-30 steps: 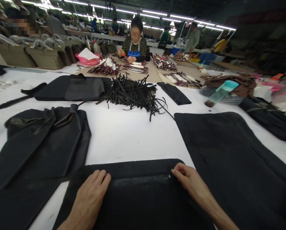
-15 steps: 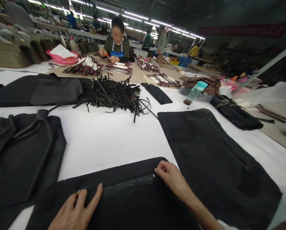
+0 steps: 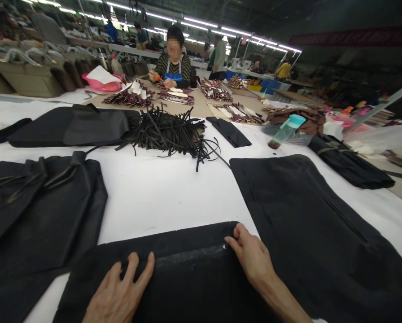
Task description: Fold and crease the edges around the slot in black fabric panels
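While both hands flatten it, matte black panel point(image 3: 187, 278) — round-cornered, dusty-seamed.

White table point(image 3: 174, 193). Far centre: heap of black straps point(image 3: 169, 132). Far left: flat black pieces point(image 3: 69, 128); near left: crumpled black fabric stack point(image 3: 36, 202). Right: large black panel point(image 3: 308, 224); beyond it a teal-capped bottle point(image 3: 286, 131) lying tilted and a small black piece point(image 3: 229, 132). Far side: seated person in a blue apron point(image 3: 173, 67), maroon-and-white pieces point(image 3: 130, 95) fanned nearby, olive handbags point(image 3: 26, 76) far left.
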### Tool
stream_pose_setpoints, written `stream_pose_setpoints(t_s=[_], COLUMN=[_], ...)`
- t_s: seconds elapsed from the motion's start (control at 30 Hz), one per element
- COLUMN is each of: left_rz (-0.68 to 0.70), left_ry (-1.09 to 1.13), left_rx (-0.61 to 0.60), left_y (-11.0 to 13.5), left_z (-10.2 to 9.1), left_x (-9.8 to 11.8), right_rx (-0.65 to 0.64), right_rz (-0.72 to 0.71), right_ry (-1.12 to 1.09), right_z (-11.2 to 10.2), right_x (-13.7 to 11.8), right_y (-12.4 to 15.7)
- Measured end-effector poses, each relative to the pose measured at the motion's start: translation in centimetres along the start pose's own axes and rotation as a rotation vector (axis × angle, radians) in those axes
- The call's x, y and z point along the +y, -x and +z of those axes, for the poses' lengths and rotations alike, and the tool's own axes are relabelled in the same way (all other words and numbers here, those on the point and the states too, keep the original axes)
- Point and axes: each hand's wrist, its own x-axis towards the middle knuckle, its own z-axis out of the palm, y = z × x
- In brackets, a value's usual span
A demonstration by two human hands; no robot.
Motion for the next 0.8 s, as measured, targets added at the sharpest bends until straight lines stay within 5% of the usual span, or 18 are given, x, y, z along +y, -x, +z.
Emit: stream_pose_setpoints(t_s=[0.17,0.3,0.5,0.67,0.8], left_rz=[-0.026,-0.017,-0.053,-0.182,-0.024], left_ry=[0.04,0.027,0.069,0.134,0.346], left_rx=[-0.052,-0.05,-0.028,0.014,0.085], left_y=[-0.1,0.0,0.7,0.2,-1.9], left_z=[-0.3,0.2,1.3,-0.4,-1.6], left_x=[0.1,0.2,-0.2,0.1,2.4], right_rx=[0.239,0.244,0.255,0.281,0.319], right_rz=[-0.411,-0.746,-0.799,-0.796,-0.792], right_ry=[0.151,0.132,0.232,0.364,0.45], right_z=[1.0,2.7,3.9,3.9,4.4], right_x=[-1.1,-2.7,-3.2,-4.1,-4.5], right_y=[1.8,3.1,3.4,3.7,3.9])
